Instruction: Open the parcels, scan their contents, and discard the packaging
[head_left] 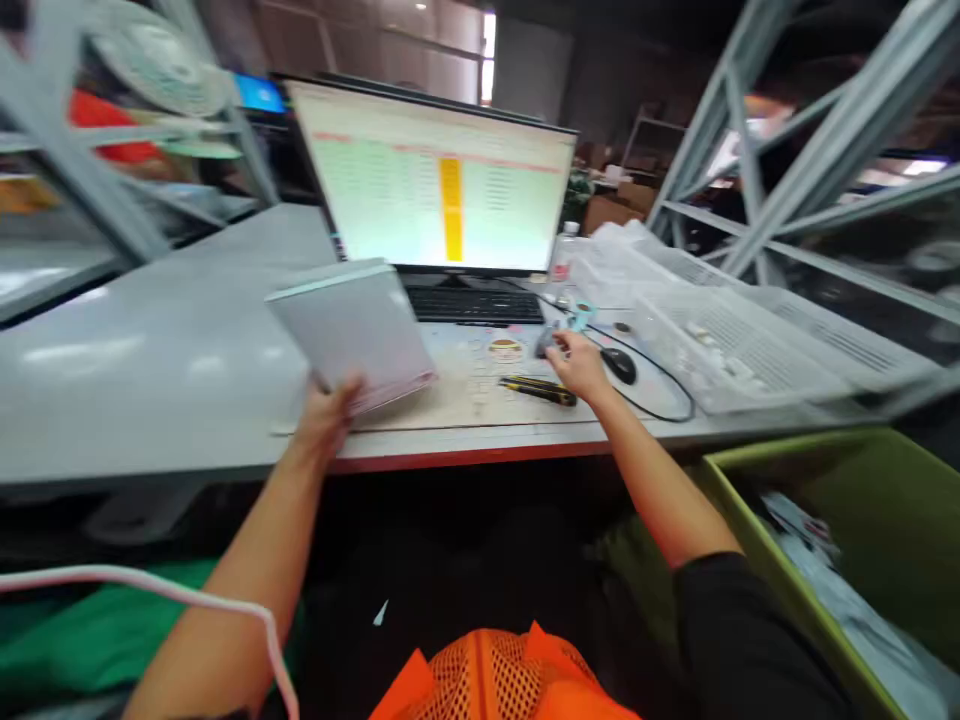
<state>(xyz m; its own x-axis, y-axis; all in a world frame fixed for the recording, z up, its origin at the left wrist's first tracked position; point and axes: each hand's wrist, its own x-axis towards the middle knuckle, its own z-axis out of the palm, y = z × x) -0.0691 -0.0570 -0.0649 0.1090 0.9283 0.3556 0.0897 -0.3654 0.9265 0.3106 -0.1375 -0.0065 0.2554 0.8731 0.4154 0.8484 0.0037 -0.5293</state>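
Note:
My left hand [328, 408] grips the lower left corner of a flat grey packet [352, 330] with a pale green top edge and a pinkish bottom edge, tilted above the desk. My right hand [577, 362] is over the mat with its fingers curled at a small dark grey object [545, 341], whose kind is too blurred to tell. A teal roll [581, 316] lies just beyond those fingers. Below them are black-and-yellow utility knives [538, 389], and a black mouse [619, 364] is to the right.
A monitor [390, 180] stands behind a black keyboard [476, 304] on the white desk [150, 370]. White plastic baskets [757, 390] are at the right, some holding small white items. An olive bin [885, 500] with bags is below. Metal frames [795, 150] flank the desk.

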